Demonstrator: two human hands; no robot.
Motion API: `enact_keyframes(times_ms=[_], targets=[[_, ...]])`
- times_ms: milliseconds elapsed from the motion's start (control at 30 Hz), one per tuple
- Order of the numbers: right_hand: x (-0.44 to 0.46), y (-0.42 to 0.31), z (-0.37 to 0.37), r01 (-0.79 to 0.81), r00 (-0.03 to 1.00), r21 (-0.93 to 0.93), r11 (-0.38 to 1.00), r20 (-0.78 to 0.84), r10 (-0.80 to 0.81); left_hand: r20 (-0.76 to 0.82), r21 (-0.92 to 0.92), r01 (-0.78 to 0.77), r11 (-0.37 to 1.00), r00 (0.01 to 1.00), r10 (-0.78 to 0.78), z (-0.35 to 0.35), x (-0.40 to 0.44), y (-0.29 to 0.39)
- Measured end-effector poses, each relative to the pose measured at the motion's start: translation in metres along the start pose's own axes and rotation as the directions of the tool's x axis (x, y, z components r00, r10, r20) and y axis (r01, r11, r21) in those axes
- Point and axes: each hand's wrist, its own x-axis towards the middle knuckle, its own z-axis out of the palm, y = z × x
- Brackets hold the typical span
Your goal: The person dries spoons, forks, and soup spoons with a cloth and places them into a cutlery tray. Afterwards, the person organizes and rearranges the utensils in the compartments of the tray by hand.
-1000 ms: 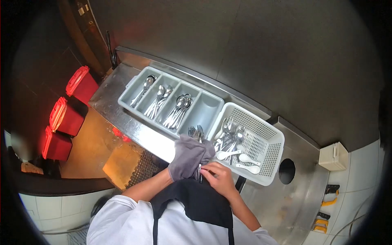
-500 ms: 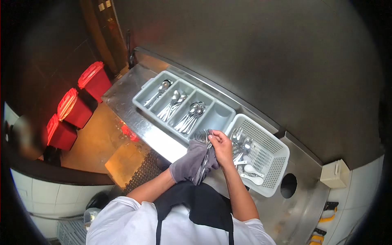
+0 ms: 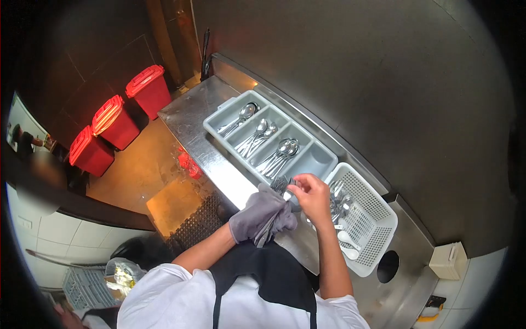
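My left hand (image 3: 256, 214), in a grey cloth glove, is closed around a bundle of forks (image 3: 279, 184). Their tines point up toward the tray, and the handles stick out below the glove. With bare fingers, my right hand (image 3: 311, 198) pinches a fork at the top of this bundle; the fingers partly cover it. Just beyond my hands lies a grey cutlery tray (image 3: 223, 104). Spoons (image 3: 284, 149) lie in three of its compartments, and the nearest one on the right shows its bare bottom. Beside my right forearm is a pale perforated basket (image 3: 378, 241) holding metal cutlery and white spoons (image 3: 349, 253).
The steel counter (image 3: 189, 112) has a raised back edge and a round hole (image 3: 388, 267) at right. A cream box (image 3: 448, 261) stands against the wall. Red lidded bins (image 3: 116, 123) stand on the floor at left. Part of another person (image 3: 68, 317) shows at lower left.
The view has shifted, so the tray and basket appear farther right. My hands stay together at the forks, the right one still pinching near the tines.
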Motion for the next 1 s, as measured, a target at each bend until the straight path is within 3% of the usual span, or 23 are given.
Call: enact_keyframes(times_ms=[33, 133, 167, 200, 233, 267, 300, 333, 367, 400, 433, 467, 500, 533, 567, 600, 633, 733, 867, 933, 1000], targets=[[0.003, -0.003, 0.002, 0.104, 0.994, -0.092, 0.990, -0.007, -0.105, -0.016, 0.002, -0.005, 1.000, 1.000, 0.005, -0.002, -0.002, 0.001], [0.007, -0.003, 0.005, 0.132, 0.962, -0.098, 0.986, -0.229, -0.151, -0.083, -0.542, 0.119, 0.832, 0.977, -0.194, -0.006, -0.009, -0.007], [0.003, -0.005, 0.000, -0.065, 0.979, 0.062, 0.996, -0.189, 0.075, -0.065, -0.685, 0.170, 0.708, 0.954, -0.292, -0.007, -0.013, 0.001], [-0.002, 0.002, 0.000, -0.086, 0.991, 0.247, 0.965, -0.077, 0.108, -0.071, -0.734, 0.185, 0.653, 0.936, -0.344, -0.012, -0.017, 0.012], [-0.008, 0.012, 0.002, -0.123, 0.992, 0.422, 0.898, 0.037, 0.118, -0.076, -0.781, 0.191, 0.595, 0.916, -0.394, -0.016, -0.022, 0.026], [-0.015, 0.015, 0.003, -0.171, 0.984, 0.577, 0.799, 0.147, 0.104, -0.116, -0.749, 0.096, 0.655, 0.955, -0.273, -0.026, -0.021, 0.021], [-0.029, 0.012, 0.010, -0.134, 0.961, 0.562, 0.816, 0.276, -0.032, -0.034, -0.804, 0.145, 0.577, 0.957, -0.289, -0.038, -0.029, 0.022], [-0.044, 0.018, 0.024, -0.255, 0.923, 0.706, 0.661, 0.382, -0.051, 0.045, -0.847, 0.194, 0.495, 0.954, -0.296, -0.047, -0.034, 0.049], [-0.055, 0.016, 0.033, -0.331, 0.880, 0.670, 0.665, 0.473, -0.038, -0.101, -0.618, 0.024, 0.786, 0.989, -0.109, -0.048, -0.039, 0.057], [-0.060, 0.013, 0.039, -0.405, 0.827, 0.626, 0.666, 0.562, -0.026, -0.251, -0.174, -0.142, 0.974, 0.963, 0.096, -0.050, -0.045, 0.066], [-0.058, 0.006, 0.040, -0.435, 0.805, 0.607, 0.665, 0.593, -0.014, -0.377, 0.228, -0.208, 0.951, 0.882, 0.283, -0.051, -0.050, 0.075], [-0.053, -0.008, 0.038, -0.466, 0.783, 0.587, 0.662, 0.623, -0.001, -0.461, 0.220, -0.200, 0.955, 0.841, 0.282, -0.056, -0.053, 0.085], [-0.048, -0.020, 0.034, -0.493, 0.760, 0.566, 0.660, 0.650, 0.010, -0.549, 0.018, -0.211, 0.977, 0.815, 0.186, -0.060, -0.054, 0.090], [-0.046, -0.030, 0.031, -0.437, 0.760, 0.549, 0.712, 0.649, -0.033, -0.634, -0.304, -0.256, 0.918, 0.773, 0.005, -0.062, -0.057, 0.096], [-0.043, -0.038, 0.027, -0.376, 0.758, 0.529, 0.761, 0.648, -0.076, -0.691, -0.344, -0.312, 0.885, 0.722, -0.014, -0.068, -0.059, 0.097], [-0.041, -0.041, 0.024, -0.310, 0.751, 0.507, 0.805, 0.649, -0.120, -0.739, -0.037, -0.379, 0.925, 0.633, 0.230, -0.084, -0.063, 0.087], [-0.041, -0.032, 0.027, -0.079, 0.755, 0.442, 0.894, 0.612, -0.236, -0.764, 0.072, -0.373, 0.925, 0.576, 0.292, -0.087, -0.066, 0.097], [-0.054, 0.005, 0.023, 0.101, 0.704, -0.091, 0.991, 0.711, -0.006, -0.753, 0.444, -0.296, 0.846, 0.389, 0.531, -0.097, -0.071, 0.124], [-0.065, 0.014, -0.010, -0.035, 0.669, -0.125, 0.992, 0.734, 0.116, -0.384, 0.912, -0.061, 0.405, 0.212, 0.899, -0.114, -0.080, 0.144], [-0.061, -0.018, -0.038, -0.175, 0.595, -0.164, 0.971, 0.768, 0.237, -0.291, 0.955, 0.016, 0.297, 0.254, 0.922, -0.119, -0.086, 0.139], [-0.066, 0.035, -0.052, -0.199, 0.787, 0.358, 0.912, 0.614, -0.069, -0.363, 0.924, 0.015, 0.383, 0.356, 0.861, -0.124, -0.086, 0.100]])
